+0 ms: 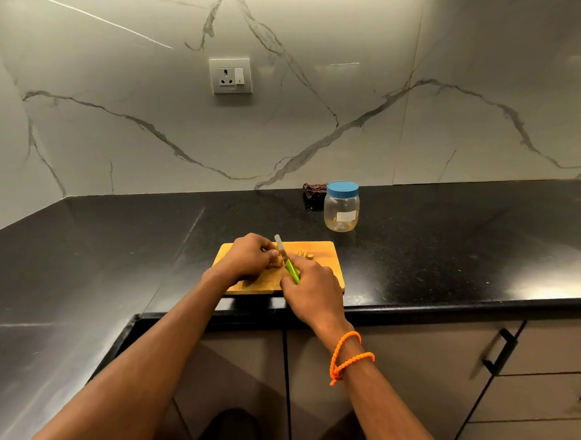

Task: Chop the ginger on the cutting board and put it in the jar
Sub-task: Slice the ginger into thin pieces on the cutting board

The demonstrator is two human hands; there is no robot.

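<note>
the left hand [248, 256] pins the small tan ginger piece [277, 262] on the wooden cutting board [324, 257]. just to its right, the right hand [308, 286] grips the green-handled knife [286, 260], blade pointing far and slightly left

No words, numbers or brand marks can be read anywhere. A small white label [346, 216] is stuck on the side of the jar [341, 206], but it appears blank, or any print on it is too small to be made out. Nothing is printed on the wall socket [230, 75].
</note>
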